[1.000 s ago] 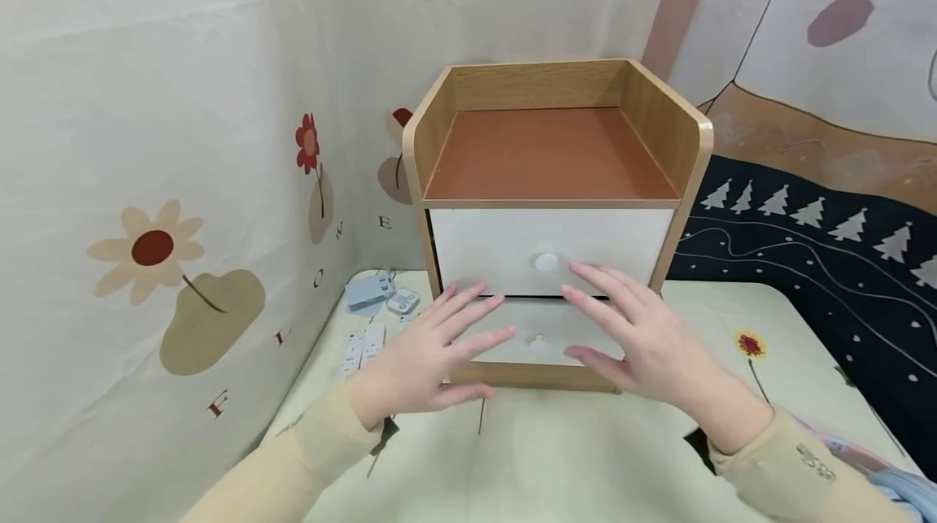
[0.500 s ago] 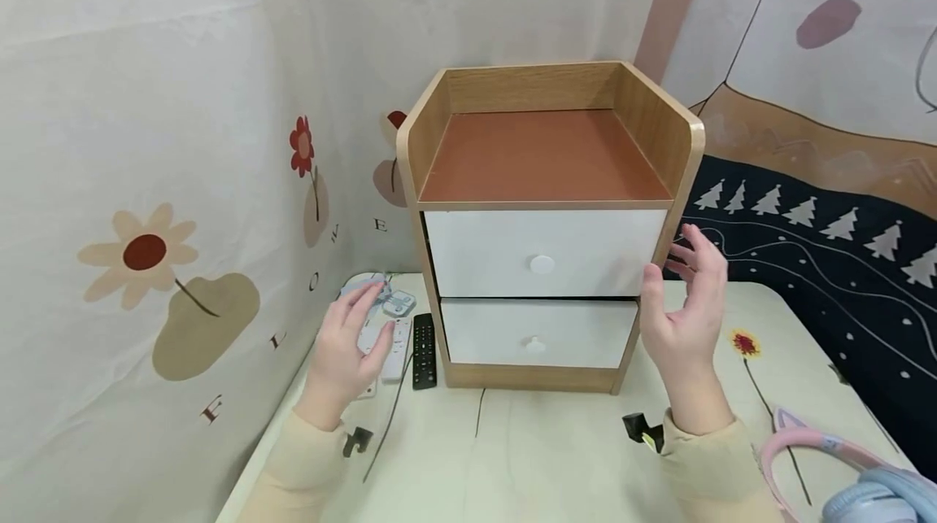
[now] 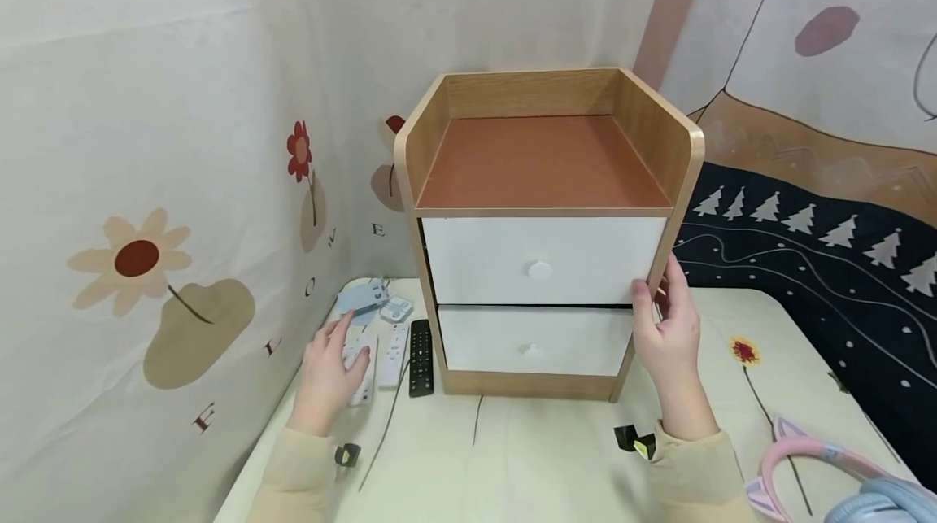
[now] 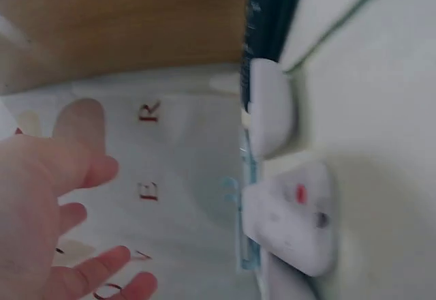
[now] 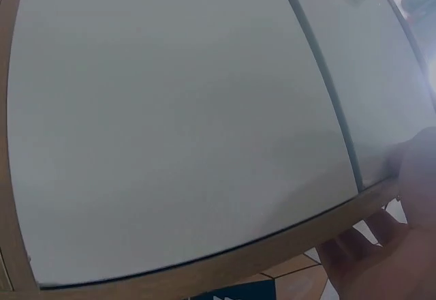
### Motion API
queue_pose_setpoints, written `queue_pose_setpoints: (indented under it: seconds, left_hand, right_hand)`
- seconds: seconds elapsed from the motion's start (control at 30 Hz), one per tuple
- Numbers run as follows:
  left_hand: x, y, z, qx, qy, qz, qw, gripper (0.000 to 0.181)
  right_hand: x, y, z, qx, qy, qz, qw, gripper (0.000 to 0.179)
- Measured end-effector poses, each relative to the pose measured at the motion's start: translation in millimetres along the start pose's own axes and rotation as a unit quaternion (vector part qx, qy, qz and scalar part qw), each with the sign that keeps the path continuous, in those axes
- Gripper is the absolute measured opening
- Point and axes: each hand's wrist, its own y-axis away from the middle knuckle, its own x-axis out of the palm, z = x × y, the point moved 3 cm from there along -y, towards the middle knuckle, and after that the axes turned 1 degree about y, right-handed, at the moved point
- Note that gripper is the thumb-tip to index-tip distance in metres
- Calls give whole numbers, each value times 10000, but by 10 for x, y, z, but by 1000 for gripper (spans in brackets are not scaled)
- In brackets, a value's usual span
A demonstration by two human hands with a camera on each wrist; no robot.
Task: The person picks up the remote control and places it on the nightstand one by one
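A small wood-edged cabinet (image 3: pixel 530 385) with two white drawers stands on the table. The upper drawer (image 3: pixel 483 263) and the lower drawer (image 3: pixel 483 336) each have a round white knob, and both sit pushed in. My right hand (image 3: pixel 672 344) grips the cabinet's right side edge, thumb at the front and the other fingers along the side, partly hidden behind it. To the left of the cabinet, my left hand (image 3: pixel 324 372) hovers with relaxed, spread fingers beside a white remote control (image 3: pixel 363 381). In the left wrist view nothing lies between its fingers.
Another white remote (image 3: pixel 393 356) and a black remote (image 3: pixel 420 358) lie left of the cabinet. Behind them are a light blue box (image 3: pixel 359 297) and a small pale blue case (image 3: pixel 396 309). Pink and blue cat-ear headphones (image 3: pixel 805 447) lie at the front right.
Both hands moved apart from the cabinet's front. The right hand went to the right side and took hold of the edge; the left went out over the remotes and sank lower.
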Motion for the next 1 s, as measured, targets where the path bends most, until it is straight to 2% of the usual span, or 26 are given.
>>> queue_pose_setpoints:
  seconds: [0.2,0.37,0.47,0.7,1.0]
  left_hand:
    - [63,70,188,-628,-235,411,9969,78]
    - [88,138,287,-1232,-350,946,9872,83]
    - [79,168,331,-1450,-375,1142,9821,83]
    - [97,192,377,-1597,-484,1474,9749,85]
    - [141,180,373,-1573,-560,1572,9733,75]
  right_hand:
    - [6,41,-23,-78,-47,124,9999,64]
    - [8,42,-34,-180,-32,187,9997,66]
    - [6,46,-49,-202,-33,203,9996,66]
    - [-2,56,-80,-260,-156,104,9995,67]
    - [-17,69,-95,-124,-202,-57,9997,65]
